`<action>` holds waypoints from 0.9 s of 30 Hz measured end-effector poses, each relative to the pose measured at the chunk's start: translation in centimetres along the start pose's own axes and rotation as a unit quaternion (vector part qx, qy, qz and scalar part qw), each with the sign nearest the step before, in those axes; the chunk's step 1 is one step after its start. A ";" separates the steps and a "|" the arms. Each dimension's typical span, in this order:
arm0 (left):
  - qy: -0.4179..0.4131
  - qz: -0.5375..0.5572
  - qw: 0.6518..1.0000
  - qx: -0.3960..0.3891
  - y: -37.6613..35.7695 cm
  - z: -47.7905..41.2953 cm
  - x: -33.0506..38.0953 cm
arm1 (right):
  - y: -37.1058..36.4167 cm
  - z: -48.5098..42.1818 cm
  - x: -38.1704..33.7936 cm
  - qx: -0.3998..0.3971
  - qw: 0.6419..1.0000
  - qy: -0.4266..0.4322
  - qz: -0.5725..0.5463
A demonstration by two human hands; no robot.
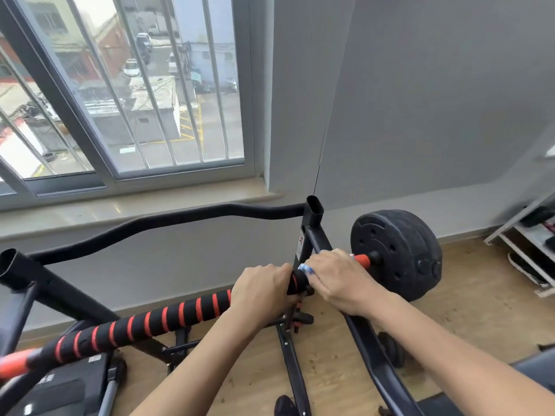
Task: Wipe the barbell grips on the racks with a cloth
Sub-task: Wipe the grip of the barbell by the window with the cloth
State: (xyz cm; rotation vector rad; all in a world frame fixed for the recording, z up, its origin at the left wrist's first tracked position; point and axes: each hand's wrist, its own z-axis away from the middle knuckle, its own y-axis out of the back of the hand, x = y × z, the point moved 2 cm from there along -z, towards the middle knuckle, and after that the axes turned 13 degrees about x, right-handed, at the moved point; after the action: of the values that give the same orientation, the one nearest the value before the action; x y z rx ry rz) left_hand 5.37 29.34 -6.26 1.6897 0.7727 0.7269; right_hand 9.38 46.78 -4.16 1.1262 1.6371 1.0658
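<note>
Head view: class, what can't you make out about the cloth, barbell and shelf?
Head view only:
Cloth: mostly hidden under the right hand; only a blue-white scrap shows.
Barbell: left end cut off by the picture's left edge; its grip is covered beneath the left hand.
Shelf: blurred, cropped by the right edge.

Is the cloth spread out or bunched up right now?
Bunched up: only a small blue-and-white wad of cloth shows under the right hand, gripped against the bar.
</note>
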 end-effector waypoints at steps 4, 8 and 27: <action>-0.016 -0.009 1.000 0.019 -0.8 -0.1 -0.4 | 0.5 -2.4 -0.7 -0.113 0.993 -0.017 0.000; -0.016 0.004 1.000 0.012 -0.9 -0.4 -0.6 | 0.9 -2.7 -0.8 -0.123 0.992 0.013 0.014; 0.027 0.093 0.989 -0.108 -1.1 -1.9 -1.4 | 2.3 10.2 -5.4 0.134 0.475 -0.532 -0.688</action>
State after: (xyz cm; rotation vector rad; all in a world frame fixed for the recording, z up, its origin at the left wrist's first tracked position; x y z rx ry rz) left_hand 2.92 29.56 -7.04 1.5628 0.5544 0.9541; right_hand 20.78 43.91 -3.73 0.1033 0.9726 -0.9057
